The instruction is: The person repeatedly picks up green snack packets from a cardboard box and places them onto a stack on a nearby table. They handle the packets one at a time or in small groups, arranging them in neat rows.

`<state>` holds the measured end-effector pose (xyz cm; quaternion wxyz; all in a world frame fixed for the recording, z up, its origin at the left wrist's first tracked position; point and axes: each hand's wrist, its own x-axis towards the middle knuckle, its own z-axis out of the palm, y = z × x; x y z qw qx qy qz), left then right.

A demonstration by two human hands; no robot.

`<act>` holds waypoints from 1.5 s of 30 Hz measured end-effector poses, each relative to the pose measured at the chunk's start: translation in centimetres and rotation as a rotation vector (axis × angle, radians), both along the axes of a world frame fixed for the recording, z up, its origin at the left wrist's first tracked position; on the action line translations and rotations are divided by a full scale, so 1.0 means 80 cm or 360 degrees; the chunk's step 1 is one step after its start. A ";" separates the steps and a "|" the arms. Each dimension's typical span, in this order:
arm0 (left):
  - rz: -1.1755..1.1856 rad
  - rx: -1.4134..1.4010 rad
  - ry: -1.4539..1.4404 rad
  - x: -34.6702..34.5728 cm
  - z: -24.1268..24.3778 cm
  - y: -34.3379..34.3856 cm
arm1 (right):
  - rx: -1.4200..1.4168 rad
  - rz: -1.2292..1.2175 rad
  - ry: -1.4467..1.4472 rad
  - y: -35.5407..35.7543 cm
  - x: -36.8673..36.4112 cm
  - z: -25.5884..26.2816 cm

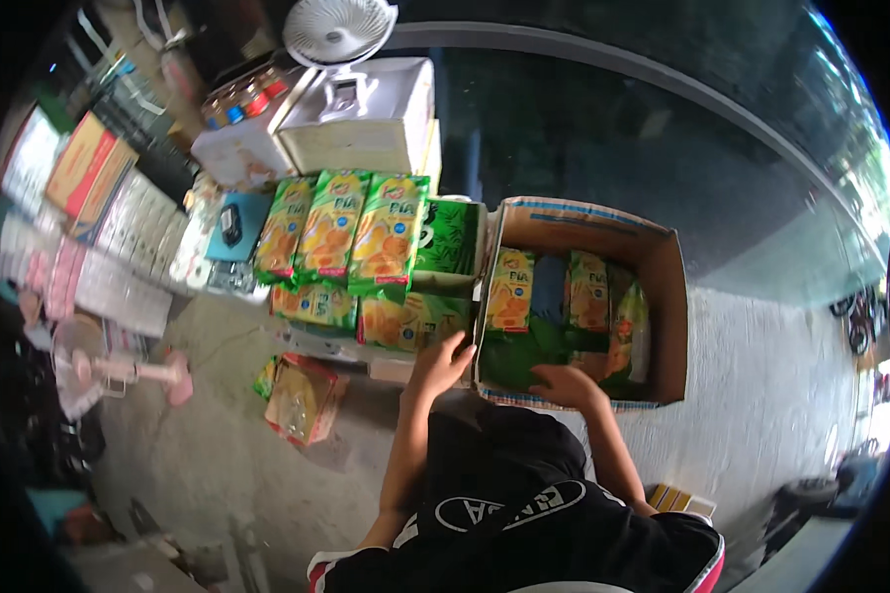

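Note:
My left hand [439, 365] is beside the left wall of an open cardboard box [671, 319], its thumb and fingers apart and nothing in them. A green and yellow packet of pia pastries [394, 320] lies flat just beyond its fingertips. My right hand [567, 385] reaches over the box's near rim, fingers spread and slightly blurred, with nothing visible in it. Inside the box, one pia packet [510, 290] stands at the left and another packet [589, 290] at the middle. A further packet [629, 330] leans at the right. The shaded bottom of the box is hard to make out.
Three pia packets [389, 230] stand in a row left of the box, by a green printed carton [452, 237]. A white fan [340, 33] sits on a white box [356, 130] behind. A small open carton [308, 400] rests on the concrete floor; a pink fan [133, 370] stands farther left.

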<state>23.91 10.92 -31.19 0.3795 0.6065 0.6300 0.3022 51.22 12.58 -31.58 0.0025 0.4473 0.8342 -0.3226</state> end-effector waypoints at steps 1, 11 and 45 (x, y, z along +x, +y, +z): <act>-0.0104 -0.0069 0.0139 0.003 -0.005 -0.014 | -0.0147 0.0036 -0.0026 0.000 -0.005 -0.014; 0.0366 0.0216 -0.0113 0.041 0.003 -0.125 | -0.0103 0.0355 -0.0342 0.085 0.047 -0.055; -0.1410 -0.0519 0.0373 0.202 -0.115 0.084 | -0.0721 -0.1101 0.0479 0.139 0.129 -0.127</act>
